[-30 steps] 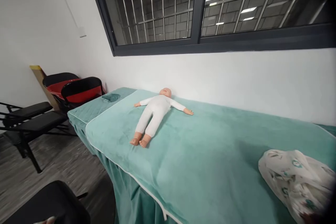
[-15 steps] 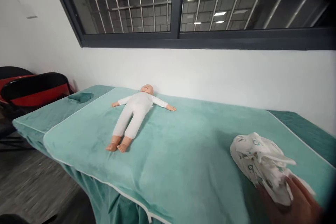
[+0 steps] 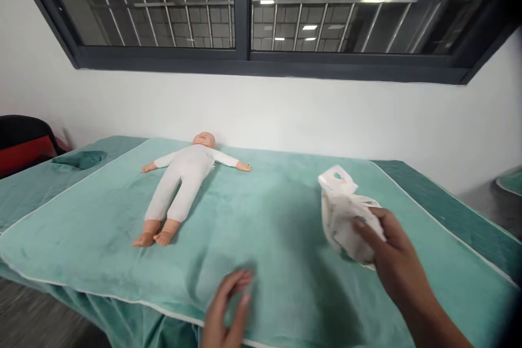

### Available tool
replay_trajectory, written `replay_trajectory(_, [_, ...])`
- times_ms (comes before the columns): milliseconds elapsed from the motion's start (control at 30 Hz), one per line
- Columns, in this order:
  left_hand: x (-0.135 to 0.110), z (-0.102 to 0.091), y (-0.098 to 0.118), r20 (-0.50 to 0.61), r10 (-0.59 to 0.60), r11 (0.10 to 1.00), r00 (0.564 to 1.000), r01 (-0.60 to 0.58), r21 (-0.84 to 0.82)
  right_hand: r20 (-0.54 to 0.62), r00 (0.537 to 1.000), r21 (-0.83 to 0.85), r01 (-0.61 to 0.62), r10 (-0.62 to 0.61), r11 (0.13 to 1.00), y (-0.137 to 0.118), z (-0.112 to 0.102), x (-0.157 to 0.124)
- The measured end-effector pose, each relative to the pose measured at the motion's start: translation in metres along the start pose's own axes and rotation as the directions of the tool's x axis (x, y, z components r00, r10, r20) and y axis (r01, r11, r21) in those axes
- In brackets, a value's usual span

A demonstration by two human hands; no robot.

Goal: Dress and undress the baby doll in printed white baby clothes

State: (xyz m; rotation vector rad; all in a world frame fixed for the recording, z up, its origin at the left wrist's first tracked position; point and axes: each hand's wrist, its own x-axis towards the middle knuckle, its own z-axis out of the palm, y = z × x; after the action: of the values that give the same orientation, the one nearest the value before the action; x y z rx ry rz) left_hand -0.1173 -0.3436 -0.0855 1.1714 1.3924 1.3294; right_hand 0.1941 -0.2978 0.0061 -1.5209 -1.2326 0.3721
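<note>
My right hand [image 3: 387, 234] grips a bundled white cloth [image 3: 346, 212], its thumb on the near side. Small green prints show on the cloth, which looks like folded baby clothing. It is held over the right part of the green-covered bed [image 3: 277, 217]. My left hand [image 3: 228, 304] is at the bed's front edge, empty, with the thumb and curled fingers apart and slightly blurred. A baby doll [image 3: 183, 174] in a white suit lies on its back on the left half, arms spread, head toward the wall, feet bare.
A small dark green cloth pad [image 3: 79, 159] lies at the bed's left end. Beyond it stands a black and red chair [image 3: 26, 147]. A white wall [image 3: 285, 114] and a barred window [image 3: 244, 16] rise behind the bed.
My right hand has carried the white cloth left and away from me. My left hand has come into view at the bottom. The view has turned right; the doll lies as before.
</note>
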Motion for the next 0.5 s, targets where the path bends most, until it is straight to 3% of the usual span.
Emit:
replay_trajectory(67, [0.014, 0.055, 0.019, 0.306, -0.134, 0.903, 0.943, 0.243, -0.354, 0.232, 0.968, 0.089, 0.076, -0.095, 0.993, -0.023, 0.018, -0.016])
replay_trajectory(133, [0.033, 0.092, 0.034, 0.478, -0.110, 0.736, 0.871, 0.395, -0.550, 0.565, 0.802, 0.157, 0.124, -0.192, 0.980, -0.038, 0.033, -0.033])
replay_trajectory(167, [0.044, 0.102, 0.039, 0.519, -0.118, 0.684, 0.847, 0.448, -0.576, 0.661, 0.718, 0.173, 0.135, -0.217, 0.976, -0.039, 0.038, -0.040])
replay_trajectory(200, [0.055, 0.108, 0.041, 0.534, -0.136, 0.654, 0.834, 0.481, -0.584, 0.701, 0.677, 0.174, 0.141, -0.223, 0.975, -0.036, 0.041, -0.044])
replay_trajectory(233, [0.066, 0.110, 0.041, 0.526, -0.164, 0.638, 0.834, 0.497, -0.589, 0.677, 0.704, 0.149, 0.154, -0.214, 0.977, -0.028, 0.042, -0.046])
replay_trajectory(267, [0.077, 0.110, 0.040, 0.509, -0.202, 0.628, 0.837, 0.509, -0.588, 0.592, 0.780, 0.098, 0.180, -0.202, 0.979, -0.016, 0.040, -0.045])
replay_trajectory(333, [0.094, 0.105, 0.035, 0.471, -0.260, 0.609, 0.843, 0.522, -0.598, 0.282, 0.938, -0.116, 0.243, -0.203, 0.963, 0.020, 0.031, -0.036])
replay_trajectory(367, [0.100, 0.102, 0.032, 0.464, -0.280, 0.595, 0.841, 0.531, -0.603, 0.128, 0.959, -0.261, 0.278, -0.252, 0.924, 0.040, 0.024, -0.029])
replay_trajectory(400, [0.103, 0.100, 0.030, 0.459, -0.288, 0.584, 0.840, 0.535, -0.611, 0.058, 0.961, -0.406, 0.271, -0.272, 0.873, 0.060, 0.017, -0.023])
replay_trajectory(500, [0.104, 0.099, 0.024, 0.419, -0.306, 0.591, 0.855, 0.515, -0.621, 0.058, 0.979, -0.655, 0.185, -0.196, 0.733, 0.107, -0.003, -0.007])
